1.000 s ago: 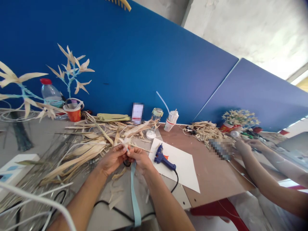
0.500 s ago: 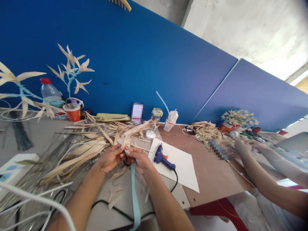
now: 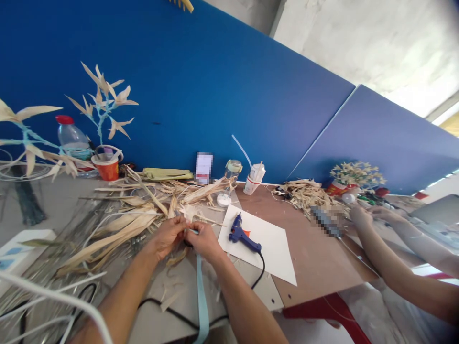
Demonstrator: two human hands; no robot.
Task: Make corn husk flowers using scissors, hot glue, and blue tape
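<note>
My left hand (image 3: pixel 168 238) is closed, fingertips pinching the base of a pale husk flower (image 3: pixel 187 212) whose petals stand up above the fingers. Against it, my right hand (image 3: pixel 205 240) pinches the top of a light blue tape strip (image 3: pixel 202 298), which hangs past the table's front edge. Both sets of fingertips meet, so the spot where tape and husk join is mostly hidden. Just right of my hands, a blue glue gun (image 3: pixel 244 234) lies on a white sheet (image 3: pixel 274 243).
Dried corn husks (image 3: pixel 118 229) spread at left. Behind them stand a potted husk plant (image 3: pixel 107 167), a bottle (image 3: pixel 71 138), a glass jar (image 3: pixel 233 168) and a paper cup (image 3: pixel 253 184). Black cable (image 3: pixel 172 311) crosses in front. At right, another person's hands (image 3: pixel 362 217) work near a husk pile (image 3: pixel 304 196).
My right hand has turned over inward, its fingers curling closer round the tape at the flower's base. The hanging tape shifts slightly. The glue gun stays put.
</note>
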